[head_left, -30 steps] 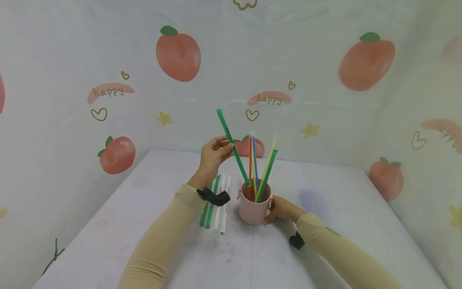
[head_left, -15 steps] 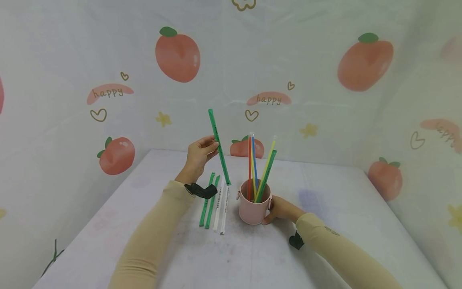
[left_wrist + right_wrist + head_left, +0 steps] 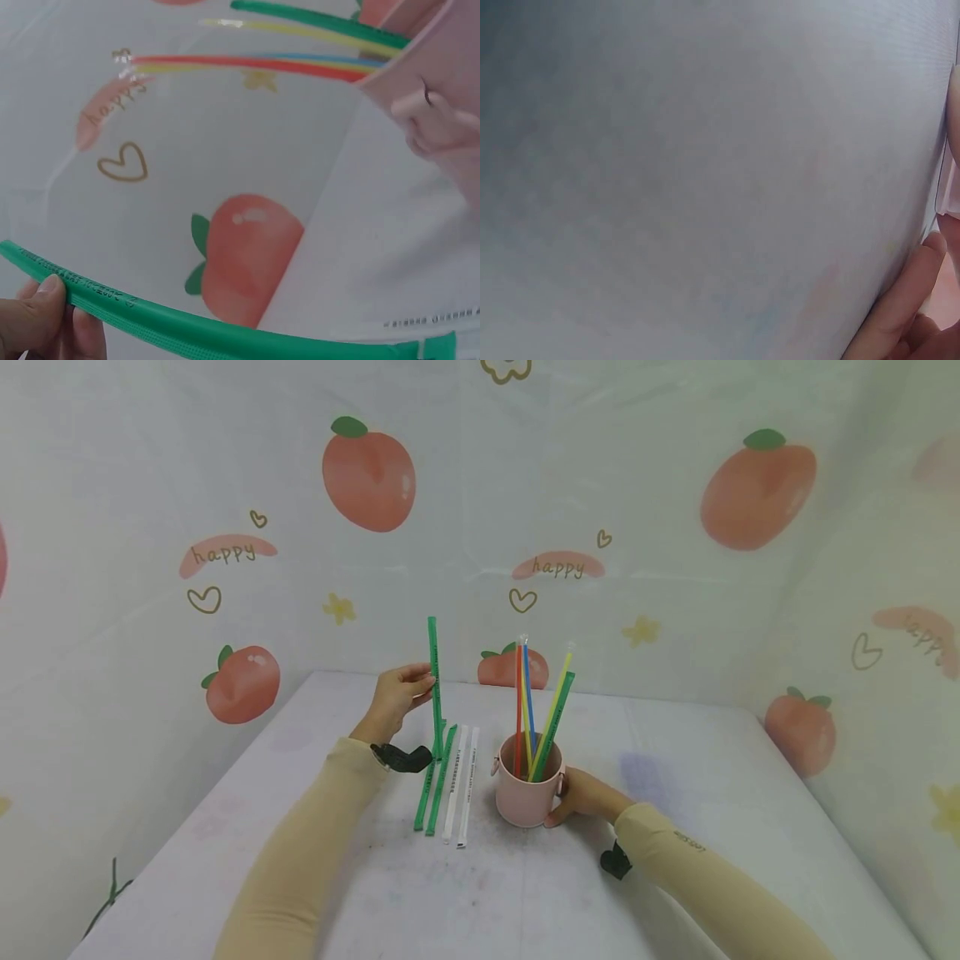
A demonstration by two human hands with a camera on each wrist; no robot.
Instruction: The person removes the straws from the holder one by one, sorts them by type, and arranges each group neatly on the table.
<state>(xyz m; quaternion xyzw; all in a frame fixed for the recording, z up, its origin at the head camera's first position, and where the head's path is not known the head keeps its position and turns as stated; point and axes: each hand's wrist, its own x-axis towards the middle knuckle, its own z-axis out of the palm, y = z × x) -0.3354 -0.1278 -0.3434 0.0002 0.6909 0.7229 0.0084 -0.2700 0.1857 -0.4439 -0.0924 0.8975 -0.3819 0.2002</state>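
Observation:
My left hand (image 3: 397, 695) pinches a green paper-wrapped straw (image 3: 435, 668) between thumb and fingers. The straw stands nearly upright, its lower end overlapping the straws on the table in the head view. In the left wrist view the thumb presses on the wrapped straw (image 3: 150, 313) near one end. My right hand (image 3: 583, 795) holds the right side of a pink bucket (image 3: 525, 802), by its small handle lug. Red, blue and yellow straws (image 3: 528, 693) in clear wrap lean inside the bucket, along with one green wrapped straw (image 3: 553, 727).
Left of the bucket, two green wrapped straws (image 3: 441, 785) lie side by side on the white-covered table (image 3: 480, 910). Two white wrapped straws (image 3: 467, 789) lie between them and the bucket. A fruit-printed cloth backdrop (image 3: 465, 477) rises behind the table.
My left hand has moved left and down with the green straw, away from above the bucket, and the straw has turned from slanted to nearly upright. My right hand and the bucket have stayed put.

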